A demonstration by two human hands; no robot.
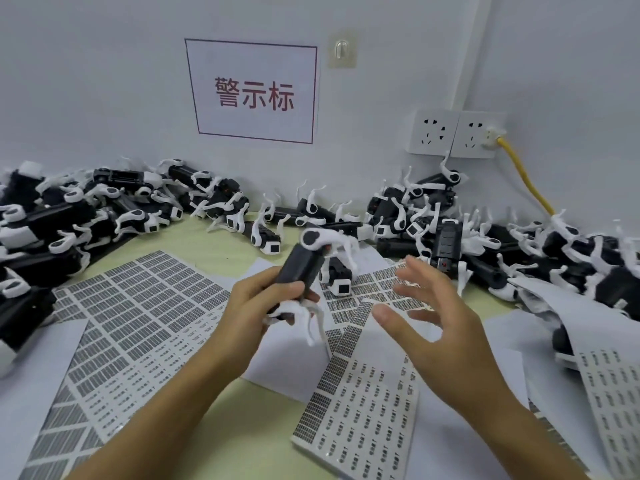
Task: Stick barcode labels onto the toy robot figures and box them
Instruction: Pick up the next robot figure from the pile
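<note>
My left hand (pixel 266 299) grips a black toy robot figure (pixel 304 261) with white legs, tilted up above the table's middle. To its right my right hand (pixel 426 306) hovers with fingers spread and blurred, holding nothing that I can make out. Barcode label sheets lie under both hands: a large one (pixel 138 306) at the left and a smaller one (pixel 367 403) at the front centre. Another robot figure (pixel 337 275) stands on a sheet just behind the held one.
Heaps of black-and-white robot figures line the back, on the left (pixel 86 216) and on the right (pixel 485 237). More label sheets (pixel 609 393) lie at the right. On the wall are a sign (pixel 254 93), sockets (pixel 453 135) and a yellow cable (pixel 526 178).
</note>
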